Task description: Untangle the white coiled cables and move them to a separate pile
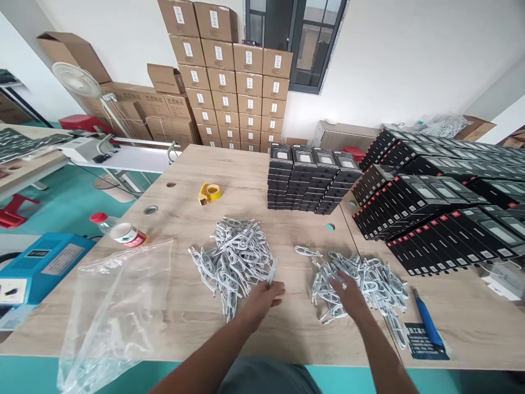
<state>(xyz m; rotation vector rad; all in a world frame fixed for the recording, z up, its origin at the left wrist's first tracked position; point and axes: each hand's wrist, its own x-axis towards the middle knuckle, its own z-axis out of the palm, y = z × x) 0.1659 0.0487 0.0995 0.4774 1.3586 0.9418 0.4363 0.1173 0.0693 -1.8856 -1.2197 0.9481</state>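
Our forearms (213,350) over table (299,334); left hand (263,299) pinches slim pale item (273,270) in fingers; right hand (348,293) at cable pile (379,280), grip unclear.

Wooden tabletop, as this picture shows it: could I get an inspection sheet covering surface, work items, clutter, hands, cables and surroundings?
Surface: wood-grain tabletop, round holes visible.
Job's things: left cable pile, right cable pile.
Clutter: yellow tape dispenser, red-capped bottle, clear plastic bag overhanging the near edge, blue-handled tool over a dark printed card.
Hands: left hand holds a pale item, too blurred to identify; right hand at the right pile, grip unclear.
Cables: pale, looped into bundles.
Surroundings: stacked black boxes, labelled cartons, fan.
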